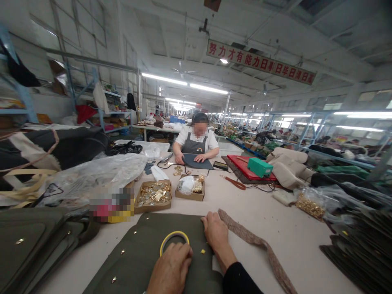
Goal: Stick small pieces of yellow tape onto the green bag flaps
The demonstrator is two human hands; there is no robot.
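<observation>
My left hand (171,267) is closed over the near side of a yellow-rimmed roll of tape (174,233), just above a dark green fabric panel (143,249). Small gold metal fittings (123,252) run down the panel's left side. At the panel's upper right corner, my right hand (217,233) has its fingers bent and pressed together on the edge; the fingertips are partly hidden. A small yellow piece (203,251) sits on the panel between my hands. Beside my right hand, a brown woven strip (260,241) trails across the table.
Cardboard boxes of gold hardware (154,194) and bagged parts (190,188) stand beyond the panel. More green pieces (24,245) lie left, with a dark stack (361,245) right. Across the table, a co-worker (197,143) handles a dark blue piece (196,161) near a green box (259,168).
</observation>
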